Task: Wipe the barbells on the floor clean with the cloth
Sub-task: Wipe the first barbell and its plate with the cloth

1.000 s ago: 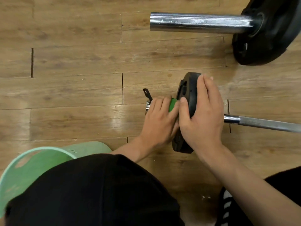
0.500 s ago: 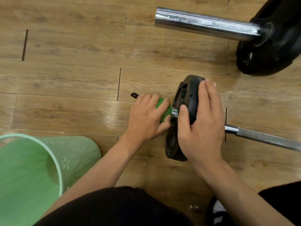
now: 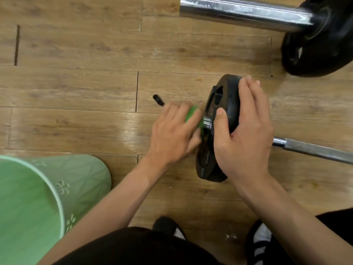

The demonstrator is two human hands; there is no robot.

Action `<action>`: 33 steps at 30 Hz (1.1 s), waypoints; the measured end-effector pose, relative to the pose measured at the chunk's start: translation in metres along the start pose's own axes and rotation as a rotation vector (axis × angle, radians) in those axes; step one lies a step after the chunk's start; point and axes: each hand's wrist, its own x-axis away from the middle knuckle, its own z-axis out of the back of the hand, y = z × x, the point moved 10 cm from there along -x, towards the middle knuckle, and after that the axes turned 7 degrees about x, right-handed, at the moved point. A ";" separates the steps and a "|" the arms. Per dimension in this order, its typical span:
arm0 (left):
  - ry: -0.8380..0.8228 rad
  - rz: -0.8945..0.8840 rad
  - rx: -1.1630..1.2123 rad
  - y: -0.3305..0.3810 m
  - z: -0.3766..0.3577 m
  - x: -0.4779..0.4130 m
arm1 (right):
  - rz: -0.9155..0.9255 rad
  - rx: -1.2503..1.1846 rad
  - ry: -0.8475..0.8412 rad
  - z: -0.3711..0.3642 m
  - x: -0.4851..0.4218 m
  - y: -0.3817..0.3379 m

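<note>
Head view | left hand (image 3: 172,134) grips green cloth (image 3: 192,114) | right hand (image 3: 244,134) clasps weight plate (image 3: 227,96)

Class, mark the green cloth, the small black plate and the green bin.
green cloth (image 3: 193,114), head view, its visible green strip.
small black plate (image 3: 230,90), head view, upper rim.
green bin (image 3: 82,175), head view, outer wall.

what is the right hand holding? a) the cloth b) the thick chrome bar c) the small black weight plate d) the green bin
c: the right hand wraps over the small black weight plate, thumb on its face; the green cloth is under the left hand.
</note>
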 end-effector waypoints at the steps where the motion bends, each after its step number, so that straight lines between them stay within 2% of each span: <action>1: 0.017 0.052 -0.009 -0.011 0.006 -0.002 | -0.001 0.004 0.005 0.000 0.000 0.000; 4: 0.065 0.212 0.018 -0.012 0.007 0.000 | -0.028 -0.005 0.010 0.001 -0.001 -0.001; 8: 0.009 0.022 -0.002 0.017 -0.012 0.017 | -0.015 0.020 -0.047 -0.001 0.000 -0.001; 10: 0.016 0.016 -0.053 0.003 -0.005 0.017 | 0.011 0.043 -0.037 0.000 0.005 -0.003; 14: 0.099 0.275 -0.025 -0.018 0.008 -0.012 | 0.010 0.048 -0.059 -0.002 0.001 -0.005; 15: 0.103 0.293 -0.030 -0.016 0.006 -0.018 | -0.012 0.057 -0.085 -0.004 -0.010 -0.004; 17: 0.108 0.208 -0.039 -0.006 -0.004 -0.018 | -0.035 0.150 -0.125 -0.005 -0.038 -0.001; 21: 0.127 -0.002 -0.110 0.001 -0.011 -0.015 | -0.007 0.318 -0.060 0.006 -0.058 -0.008; 25: 0.139 0.117 -0.066 -0.014 -0.004 -0.073 | 0.020 0.249 -0.101 -0.008 -0.065 -0.007; 27: 0.157 0.156 -0.070 -0.017 -0.004 -0.086 | -0.002 0.305 -0.086 -0.005 -0.085 -0.004; 29: 0.152 0.101 -0.042 -0.017 -0.018 -0.072 | -0.002 0.320 -0.038 0.001 -0.089 -0.004; 33: 0.195 -0.047 -0.081 -0.014 -0.022 -0.045 | 0.040 0.198 -0.038 -0.010 -0.075 -0.004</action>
